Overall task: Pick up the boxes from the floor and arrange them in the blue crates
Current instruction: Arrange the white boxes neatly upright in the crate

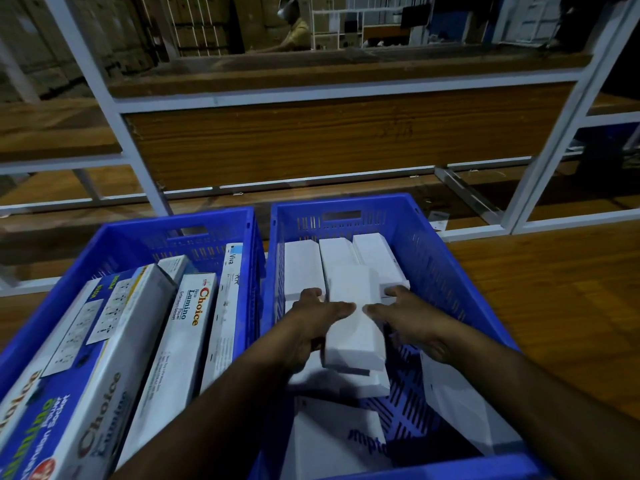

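Risk: the white box (353,317), held over the right crate (446,258) above other white boxes, could slip or land skewed across the far row (341,261), since both hands grip only its side edges. Left hand (311,323) and right hand (412,320) reach forward from the near edge, forearms converging, palms facing inward. Fingers curl round the box's sides, thumbs lying on its top and nearly meeting; the left crate (145,237) is packed with long printed boxes (176,341).
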The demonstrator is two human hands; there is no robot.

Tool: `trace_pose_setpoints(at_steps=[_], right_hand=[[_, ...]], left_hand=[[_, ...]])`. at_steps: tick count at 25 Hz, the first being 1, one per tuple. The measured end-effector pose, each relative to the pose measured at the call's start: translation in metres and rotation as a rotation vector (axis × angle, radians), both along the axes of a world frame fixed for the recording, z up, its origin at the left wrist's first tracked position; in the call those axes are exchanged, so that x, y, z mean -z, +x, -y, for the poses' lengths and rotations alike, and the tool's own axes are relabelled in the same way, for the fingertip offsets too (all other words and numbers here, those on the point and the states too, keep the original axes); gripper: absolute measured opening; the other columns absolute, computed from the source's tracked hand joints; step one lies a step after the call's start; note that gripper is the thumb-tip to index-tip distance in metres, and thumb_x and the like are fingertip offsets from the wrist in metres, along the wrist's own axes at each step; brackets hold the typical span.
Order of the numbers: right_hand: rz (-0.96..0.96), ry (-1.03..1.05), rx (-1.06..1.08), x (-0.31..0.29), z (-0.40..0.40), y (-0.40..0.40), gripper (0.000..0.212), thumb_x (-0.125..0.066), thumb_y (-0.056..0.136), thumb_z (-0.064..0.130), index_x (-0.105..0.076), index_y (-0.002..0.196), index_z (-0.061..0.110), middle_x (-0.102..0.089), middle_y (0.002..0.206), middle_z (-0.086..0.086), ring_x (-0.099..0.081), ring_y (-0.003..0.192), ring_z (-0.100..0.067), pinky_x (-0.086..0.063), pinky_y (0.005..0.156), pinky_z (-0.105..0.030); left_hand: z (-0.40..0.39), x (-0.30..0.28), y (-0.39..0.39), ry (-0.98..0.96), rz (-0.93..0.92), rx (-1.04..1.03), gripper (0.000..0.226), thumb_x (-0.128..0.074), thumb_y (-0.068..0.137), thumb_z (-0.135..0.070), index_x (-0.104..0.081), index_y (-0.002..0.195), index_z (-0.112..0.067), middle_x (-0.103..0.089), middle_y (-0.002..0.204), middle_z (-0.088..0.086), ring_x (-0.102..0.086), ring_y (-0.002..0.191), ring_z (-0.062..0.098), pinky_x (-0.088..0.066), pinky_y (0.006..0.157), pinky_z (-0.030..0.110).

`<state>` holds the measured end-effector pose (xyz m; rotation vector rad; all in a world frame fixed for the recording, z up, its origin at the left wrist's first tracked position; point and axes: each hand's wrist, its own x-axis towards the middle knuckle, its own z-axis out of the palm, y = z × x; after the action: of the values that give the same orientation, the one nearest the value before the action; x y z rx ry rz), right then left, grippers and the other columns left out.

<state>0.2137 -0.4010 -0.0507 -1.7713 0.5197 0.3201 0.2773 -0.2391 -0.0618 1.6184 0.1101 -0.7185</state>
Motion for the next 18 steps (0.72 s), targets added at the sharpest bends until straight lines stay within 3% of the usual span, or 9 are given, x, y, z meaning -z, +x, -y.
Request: trace_pose_setpoints(at_steps=[2, 4, 6, 8, 11, 15, 18], right_hand=[[-0.081, 0.078, -0.039, 0.000, -0.002, -0.003, 0.042, -0.067, 0.093, 0.023, -0.049, 0.129, 0.010, -0.067, 0.105, -0.012, -0.068, 0.092, -0.026, -0.063, 0.070, -0.042], [-0.107, 0.096, -0.113, 0.000, -0.003, -0.009, 0.018, -0.067, 0.093, 0.020, -0.058, 0.108, 0.019, -0.068, 0.107, -0.012, -0.068, 0.095, -0.026, -0.060, 0.081, -0.051], [-0.100, 0.029, -0.154, 0.001, -0.002, -0.009, 0.013, -0.066, 0.094, 0.023, -0.056, 0.102, 0.024, -0.067, 0.105, -0.007, -0.065, 0.091, -0.020, -0.059, 0.086, -0.046], [-0.108, -0.067, -0.173, 0.005, 0.003, -0.006, 0.024, -0.065, 0.094, 0.026, -0.052, 0.115, 0.023, -0.066, 0.108, -0.003, -0.065, 0.094, -0.018, -0.059, 0.084, -0.040], [-0.156, -0.178, -0.193, 0.015, 0.011, -0.001, 0.037, -0.065, 0.094, 0.026, -0.052, 0.126, 0.012, -0.067, 0.115, -0.010, -0.066, 0.101, -0.024, -0.061, 0.084, -0.038], [-0.187, -0.159, -0.256, 0.025, 0.014, 0.002, 0.039, -0.067, 0.092, 0.020, -0.059, 0.125, 0.001, -0.067, 0.121, -0.023, -0.066, 0.098, -0.027, -0.056, 0.093, -0.045], [-0.167, -0.121, -0.300, 0.031, 0.013, 0.004, 0.035, -0.068, 0.091, 0.017, -0.060, 0.124, 0.008, -0.070, 0.113, -0.016, -0.069, 0.102, -0.028, -0.059, 0.089, -0.041]], left_hand=[[-0.001, -0.002, -0.002, 0.056, 0.020, 0.066, 0.082, -0.073, 0.090, -0.011, -0.024, 0.155, -0.015, -0.059, 0.112, 0.000, -0.066, 0.087, 0.018, -0.059, 0.067, 0.030], [0.000, -0.006, -0.009, 0.148, 0.078, 0.180, 0.076, -0.071, 0.092, -0.011, -0.026, 0.154, -0.011, -0.054, 0.096, -0.008, -0.059, 0.077, 0.006, -0.052, 0.052, 0.014], [0.000, -0.010, -0.017, 0.273, 0.144, 0.274, 0.068, -0.071, 0.092, -0.020, -0.034, 0.149, -0.012, -0.056, 0.106, -0.009, -0.055, 0.078, 0.000, -0.043, 0.047, 0.005], [-0.002, -0.011, -0.020, 0.382, 0.220, 0.333, 0.071, -0.073, 0.090, -0.034, -0.036, 0.148, -0.017, -0.057, 0.128, -0.006, -0.055, 0.088, 0.003, -0.041, 0.055, 0.005], [-0.003, -0.008, -0.020, 0.473, 0.273, 0.400, 0.080, -0.073, 0.088, -0.042, -0.033, 0.153, -0.018, -0.055, 0.138, -0.001, -0.055, 0.094, 0.005, -0.042, 0.058, 0.008], [-0.004, -0.001, -0.018, 0.531, 0.332, 0.419, 0.084, -0.075, 0.086, -0.044, -0.033, 0.154, -0.019, -0.044, 0.155, 0.000, -0.050, 0.132, 0.017, -0.044, 0.103, 0.027], [-0.005, 0.001, -0.018, 0.618, 0.393, 0.465, 0.083, -0.072, 0.087, -0.049, -0.034, 0.154, -0.019, -0.039, 0.158, 0.001, -0.044, 0.140, 0.019, -0.039, 0.112, 0.032]])
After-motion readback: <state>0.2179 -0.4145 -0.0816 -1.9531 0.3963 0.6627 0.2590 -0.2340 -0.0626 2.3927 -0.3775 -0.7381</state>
